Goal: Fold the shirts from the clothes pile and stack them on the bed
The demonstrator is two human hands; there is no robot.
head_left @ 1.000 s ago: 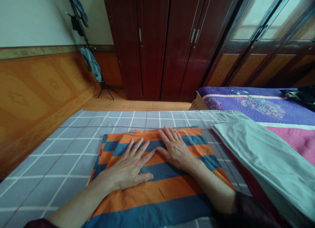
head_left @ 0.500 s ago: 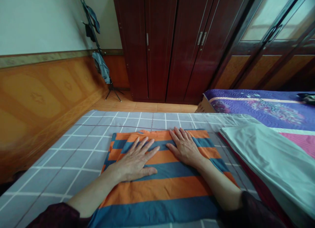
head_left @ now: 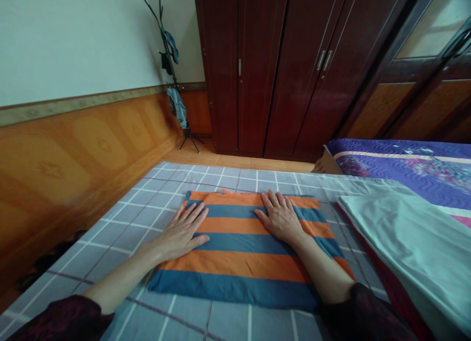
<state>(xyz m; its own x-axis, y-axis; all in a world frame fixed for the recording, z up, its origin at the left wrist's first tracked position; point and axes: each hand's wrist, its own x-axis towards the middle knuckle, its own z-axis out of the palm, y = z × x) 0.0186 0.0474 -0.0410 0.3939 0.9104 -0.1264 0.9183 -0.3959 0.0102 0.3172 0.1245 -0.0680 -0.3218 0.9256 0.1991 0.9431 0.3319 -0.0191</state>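
An orange and blue striped shirt point(head_left: 235, 243) lies folded into a flat, roughly rectangular shape on the grey checked bedsheet point(head_left: 121, 233). My left hand point(head_left: 183, 235) rests on its left edge, palm down with the fingers spread. On the upper right part of the shirt, my right hand point(head_left: 280, 217) presses flat, its fingers also apart. Neither hand grips the cloth. Slight creases show in the orange stripe nearest the front.
Right of the shirt lies a folded pale green cloth point(head_left: 408, 243) over a dark red one. Beyond it is a bed with a purple floral cover point(head_left: 401, 159). A dark red wardrobe point(head_left: 272, 76) and a coat stand point(head_left: 172, 71) stand at the back.
My left hand has moved left across the shirt to its edge. The right hand stays at the upper right. The view has turned a little to the left.
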